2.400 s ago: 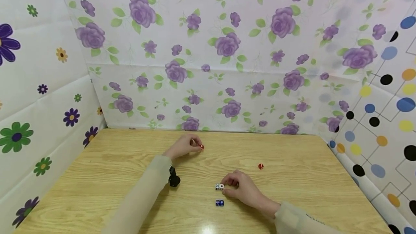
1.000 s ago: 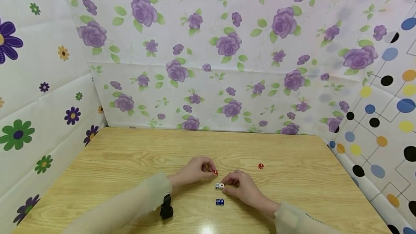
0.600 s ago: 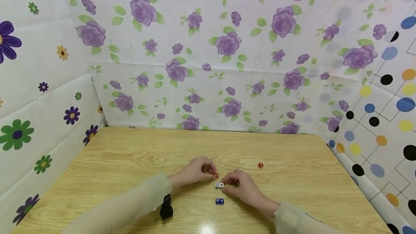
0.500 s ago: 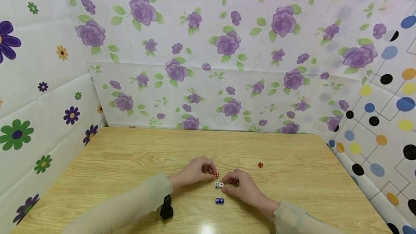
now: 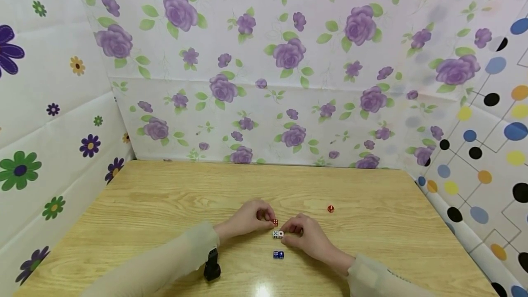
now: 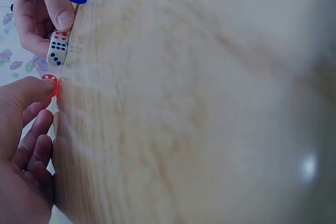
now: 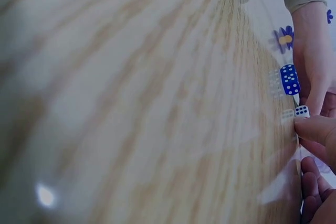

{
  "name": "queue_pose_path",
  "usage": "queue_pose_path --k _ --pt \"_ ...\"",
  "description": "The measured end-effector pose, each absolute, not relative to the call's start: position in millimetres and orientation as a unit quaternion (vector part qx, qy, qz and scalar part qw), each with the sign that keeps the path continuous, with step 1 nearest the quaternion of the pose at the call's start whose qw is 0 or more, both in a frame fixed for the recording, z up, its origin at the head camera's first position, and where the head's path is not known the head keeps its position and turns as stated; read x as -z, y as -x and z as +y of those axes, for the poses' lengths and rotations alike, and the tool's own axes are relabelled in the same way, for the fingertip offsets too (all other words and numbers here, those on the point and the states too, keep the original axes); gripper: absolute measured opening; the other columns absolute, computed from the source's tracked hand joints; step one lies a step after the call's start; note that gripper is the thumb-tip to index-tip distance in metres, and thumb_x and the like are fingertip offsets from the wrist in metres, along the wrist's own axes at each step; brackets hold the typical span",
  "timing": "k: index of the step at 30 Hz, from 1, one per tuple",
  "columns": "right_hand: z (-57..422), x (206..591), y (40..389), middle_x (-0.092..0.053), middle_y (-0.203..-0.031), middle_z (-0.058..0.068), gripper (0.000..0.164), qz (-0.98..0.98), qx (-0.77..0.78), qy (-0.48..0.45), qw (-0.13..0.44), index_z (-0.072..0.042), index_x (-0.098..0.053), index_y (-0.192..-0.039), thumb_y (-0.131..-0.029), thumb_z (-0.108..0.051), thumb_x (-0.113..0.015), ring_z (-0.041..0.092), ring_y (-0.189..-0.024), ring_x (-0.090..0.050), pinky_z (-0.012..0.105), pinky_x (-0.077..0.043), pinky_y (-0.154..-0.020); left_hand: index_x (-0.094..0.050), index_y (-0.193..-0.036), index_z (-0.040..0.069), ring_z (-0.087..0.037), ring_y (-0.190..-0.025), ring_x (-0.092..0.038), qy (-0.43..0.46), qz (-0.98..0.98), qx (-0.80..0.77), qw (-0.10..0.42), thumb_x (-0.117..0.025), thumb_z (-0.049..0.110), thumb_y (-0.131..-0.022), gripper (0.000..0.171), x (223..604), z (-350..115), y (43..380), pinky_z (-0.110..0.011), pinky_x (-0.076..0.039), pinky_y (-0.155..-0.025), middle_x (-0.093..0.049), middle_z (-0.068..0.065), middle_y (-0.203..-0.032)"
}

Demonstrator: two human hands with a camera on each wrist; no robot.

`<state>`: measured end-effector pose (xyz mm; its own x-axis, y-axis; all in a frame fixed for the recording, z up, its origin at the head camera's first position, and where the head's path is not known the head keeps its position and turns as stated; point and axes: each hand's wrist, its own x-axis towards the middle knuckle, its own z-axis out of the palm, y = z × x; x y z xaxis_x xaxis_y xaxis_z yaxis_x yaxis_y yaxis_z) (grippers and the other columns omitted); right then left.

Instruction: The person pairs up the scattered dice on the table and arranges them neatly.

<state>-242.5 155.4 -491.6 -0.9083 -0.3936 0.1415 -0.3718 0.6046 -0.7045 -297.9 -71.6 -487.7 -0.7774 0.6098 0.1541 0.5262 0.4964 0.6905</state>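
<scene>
My left hand (image 5: pixel 249 217) pinches a red die (image 5: pixel 275 222) between thumb and fingertips, just beyond a pair of white dice (image 5: pixel 275 234) that sit side by side. The thumb partly covers this red die (image 6: pixel 51 78) in the left wrist view. From the right, my right hand (image 5: pixel 309 237) holds the right-hand white die, thumb on the near side and index finger on the far side. Closer to me lies a pair of blue dice (image 5: pixel 278 255), side by side and untouched. In the right wrist view the right thumb hides part of a white die (image 7: pixel 302 111).
Another red die (image 5: pixel 331 209) lies alone on the wooden table (image 5: pixel 165 187), farther back to the right. A black wrist camera (image 5: pixel 212 269) hangs under the left sleeve. Flower-printed sheeting (image 5: pixel 264 104) stands along the table's far edge, with patterned sheets at both sides.
My left hand has brought the red die from the far part of the table toward me and rightward, to the white dice. My right hand has stayed on the white die.
</scene>
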Motion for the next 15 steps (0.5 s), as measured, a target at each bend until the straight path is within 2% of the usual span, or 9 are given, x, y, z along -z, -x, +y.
queue_pose_path --k 15 --pt "155.9 492.7 242.9 -0.06 -0.086 -0.004 0.013 0.898 0.387 0.209 0.018 -0.026 -0.074 -0.092 -0.081 -0.027 -0.081 0.007 -0.08 -0.052 0.02 -0.043 -0.071 -0.071 -0.091 0.017 -0.001 -0.073 -0.053 -0.325 0.864 -0.378 0.064 -0.076 0.016 -0.086 0.007 486.2 -71.5 297.2 -0.018 -0.045 -0.069 -0.064 0.003 -0.085"
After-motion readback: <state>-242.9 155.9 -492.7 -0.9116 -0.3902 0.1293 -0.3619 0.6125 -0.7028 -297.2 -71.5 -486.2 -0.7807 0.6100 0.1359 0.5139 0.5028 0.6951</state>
